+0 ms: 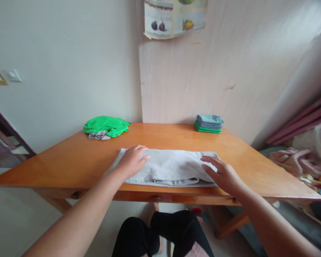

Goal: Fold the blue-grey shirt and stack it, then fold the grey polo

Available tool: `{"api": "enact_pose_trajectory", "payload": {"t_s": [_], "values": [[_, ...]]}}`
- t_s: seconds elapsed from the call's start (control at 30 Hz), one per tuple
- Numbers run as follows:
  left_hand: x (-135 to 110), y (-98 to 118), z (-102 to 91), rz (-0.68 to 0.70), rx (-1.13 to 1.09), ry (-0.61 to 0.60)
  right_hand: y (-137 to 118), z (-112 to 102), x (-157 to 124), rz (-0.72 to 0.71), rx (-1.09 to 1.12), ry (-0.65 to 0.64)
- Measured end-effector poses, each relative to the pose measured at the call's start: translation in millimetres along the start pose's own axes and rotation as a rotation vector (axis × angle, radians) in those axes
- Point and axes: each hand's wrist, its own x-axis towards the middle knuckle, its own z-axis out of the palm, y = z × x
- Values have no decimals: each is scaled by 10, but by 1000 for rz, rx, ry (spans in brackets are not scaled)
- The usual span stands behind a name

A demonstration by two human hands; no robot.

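A light grey folded garment (pixel 173 164) lies flat across the near middle of the wooden table, its folded layers showing along the front edge. Over its left end is my left hand (pixel 133 161), fingers stretched out and thumb apart. My right hand (pixel 220 172) is at the right end, fingers extended and thumb spread away from them. Neither hand grips the cloth. Whether the palms touch it or hover just above, I cannot tell.
On the wooden table (pixel 160 137), a crumpled green garment (pixel 107 125) covers some striped cloth (pixel 98 135) at the back left. A neat stack of folded blue-grey and green clothes (pixel 209 124) sits at the back right. The wall rises behind; bedding (pixel 291 160) is at far right.
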Motion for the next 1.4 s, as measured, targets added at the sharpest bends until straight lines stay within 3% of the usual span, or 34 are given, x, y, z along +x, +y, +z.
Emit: {"api": "enact_pose_trajectory", "payload": {"t_s": [0.23,0.4,0.57,0.8,1.03,1.27,1.4], "values": [[-38,987,152,296,-248,-38,-344,17,-368,-96,-4,132],[-33,1332,386,366,-264,-81,-534,147,-557,-149,-81,59],[-24,1363,499,323,-262,-90,-538,194,-625,-141,-186,-4],[8,1418,485,297,-216,-91,-594,159,-605,-117,-235,-22],[51,1354,435,290,-397,14,-572,173,-586,-138,-236,-29],[-133,1269,499,323,-291,-78,-643,134,-569,-119,-258,-63],[-139,1271,510,315,-268,-91,-539,142,-587,-82,-240,24]]}}
